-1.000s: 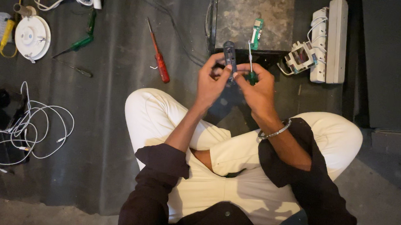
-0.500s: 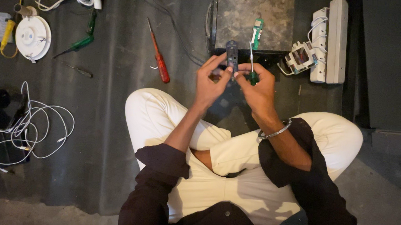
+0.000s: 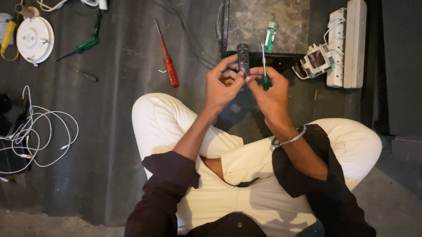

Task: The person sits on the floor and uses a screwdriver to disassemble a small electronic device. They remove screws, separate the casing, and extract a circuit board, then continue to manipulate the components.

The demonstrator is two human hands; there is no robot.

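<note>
Little has shifted since the earlier frames: the small dark part [image 3: 243, 58] stands a touch more upright between the hands, and the rest of the floor lies as it did. Nearest, the person sits cross-legged in white trousers [image 3: 246, 184]. Above the knees the left hand [image 3: 221, 85] is curled, fingertips pinched on the dark part's lower end. The right hand [image 3: 271, 93], a metal bangle [image 3: 288, 138] at its wrist, is closed around the handle of a green screwdriver [image 3: 264, 70], whose shaft points up just beside the part. Farther off lie a red screwdriver [image 3: 167, 64], a grey box [image 3: 268, 19] with a small green tester [image 3: 271, 35] on it, and a white power strip [image 3: 346, 41].
</note>
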